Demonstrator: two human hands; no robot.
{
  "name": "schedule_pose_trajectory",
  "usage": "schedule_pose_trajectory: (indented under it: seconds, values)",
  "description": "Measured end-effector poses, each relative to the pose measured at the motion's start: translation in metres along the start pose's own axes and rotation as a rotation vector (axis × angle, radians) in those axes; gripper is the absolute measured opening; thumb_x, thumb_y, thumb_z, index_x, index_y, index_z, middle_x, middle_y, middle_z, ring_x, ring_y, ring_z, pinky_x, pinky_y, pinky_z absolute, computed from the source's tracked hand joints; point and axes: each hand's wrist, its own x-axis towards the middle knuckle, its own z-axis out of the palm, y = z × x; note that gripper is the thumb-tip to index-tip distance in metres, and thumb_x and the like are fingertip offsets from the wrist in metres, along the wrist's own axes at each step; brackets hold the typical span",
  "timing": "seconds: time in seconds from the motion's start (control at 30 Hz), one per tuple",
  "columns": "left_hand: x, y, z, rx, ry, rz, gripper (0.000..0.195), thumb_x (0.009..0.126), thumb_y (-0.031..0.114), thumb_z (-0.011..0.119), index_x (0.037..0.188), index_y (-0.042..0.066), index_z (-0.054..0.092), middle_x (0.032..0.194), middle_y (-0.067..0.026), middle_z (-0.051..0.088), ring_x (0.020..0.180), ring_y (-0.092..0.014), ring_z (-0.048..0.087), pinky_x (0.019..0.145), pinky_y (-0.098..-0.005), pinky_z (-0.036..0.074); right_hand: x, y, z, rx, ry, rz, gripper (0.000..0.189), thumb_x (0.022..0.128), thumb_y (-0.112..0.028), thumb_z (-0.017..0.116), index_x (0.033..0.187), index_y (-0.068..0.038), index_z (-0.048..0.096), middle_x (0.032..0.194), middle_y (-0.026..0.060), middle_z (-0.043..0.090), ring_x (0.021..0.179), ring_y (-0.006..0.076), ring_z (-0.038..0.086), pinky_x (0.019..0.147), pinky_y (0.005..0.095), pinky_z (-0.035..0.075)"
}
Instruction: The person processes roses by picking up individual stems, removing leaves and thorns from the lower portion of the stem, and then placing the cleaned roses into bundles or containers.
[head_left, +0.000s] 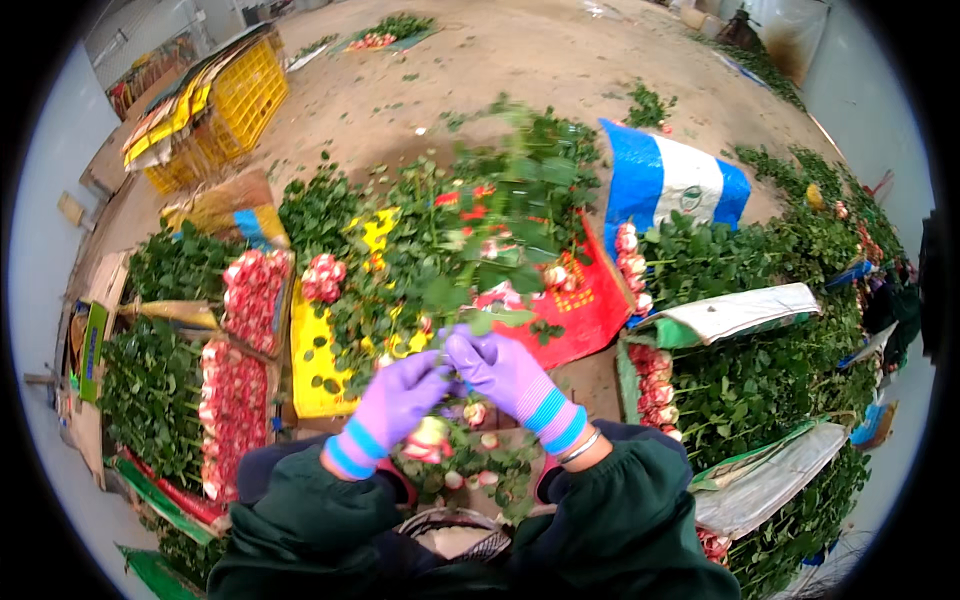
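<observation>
Both my hands wear purple gloves with blue-striped cuffs and meet in front of me. My left hand (409, 397) and my right hand (491, 367) are closed around the stem of a leafy rose (480, 277), whose blurred leaves stretch away over the pile. A pink and white rose bloom (427, 441) shows just below my left hand; whether it belongs to the held stem, I cannot tell. Beyond my hands, loose rose stems (420, 255) lie on a yellow sheet (315, 375) and a red sheet (592, 315). A small bunch of roses (323, 278) rests at the pile's left.
Wrapped rose bundles (234, 420) are stacked at the left, and more rose bundles (757, 375) at the right between white sheets (742, 311). A blue and white sheet (675, 176) stands behind them. A yellow crate (251, 94) sits at the far left. Fallen petals and leaves (487, 478) lie below my hands.
</observation>
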Motion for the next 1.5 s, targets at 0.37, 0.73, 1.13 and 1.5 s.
schedule_pose_trajectory:
  seconds: [0.37, 0.73, 1.13, 1.5]
  values:
    - [-0.004, 0.033, 0.0, 0.001, 0.031, 0.127, 0.039, 0.099, 0.029, 0.043, 0.117, -0.003, 0.056, 0.107, -0.0118, 0.064, 0.093, -0.018, 0.063, 0.087, -0.0319, 0.048, -0.019, -0.02, -0.038, 0.574, 0.307, -0.158, 0.031, 0.092, -0.027, 0.059, 0.115, -0.005, 0.057, 0.075, -0.0009, 0.057, 0.069, 0.0077, 0.056, 0.06, 0.021, 0.044]
    - [0.0, 0.003, 0.019, 0.36, 0.144, 0.62, 0.054, 0.077, 0.007, 0.063, 0.128, 0.001, 0.049, 0.112, -0.0164, 0.064, 0.092, -0.027, 0.066, 0.077, -0.0339, 0.051, -0.005, -0.023, -0.03, 1.018, 0.149, -0.29, 0.041, 0.097, -0.028, 0.051, 0.132, -0.009, 0.046, 0.081, -0.0045, 0.055, 0.07, 0.0057, 0.051, 0.062, 0.023, 0.043]
    - [-0.007, 0.016, 0.032, 0.67, 0.147, 1.044, 0.07, 0.068, 0.02, 0.076, 0.128, -0.001, 0.046, 0.095, -0.0162, 0.062, 0.074, -0.034, 0.061, 0.065, -0.0418, 0.048, 0.002, -0.005, 0.011, 1.223, 0.053, -0.099, 0.047, 0.095, -0.031, 0.054, 0.137, -0.014, 0.044, 0.092, -0.003, 0.052, 0.079, 0.0081, 0.051, 0.067, 0.0227, 0.047]
    - [-0.015, -0.002, 0.036, 1.436, -0.459, 0.662, 0.067, 0.077, 0.027, 0.064, 0.137, 0.015, 0.038, 0.081, -0.0094, 0.059, 0.072, -0.027, 0.059, 0.066, -0.0383, 0.046, 0.007, 0.004, -0.035, -0.155, 0.002, 0.104, 0.037, 0.086, -0.04, 0.061, 0.103, -0.006, 0.061, 0.066, 0.0011, 0.058, 0.047, 0.0083, 0.047, 0.043, 0.0265, 0.04]
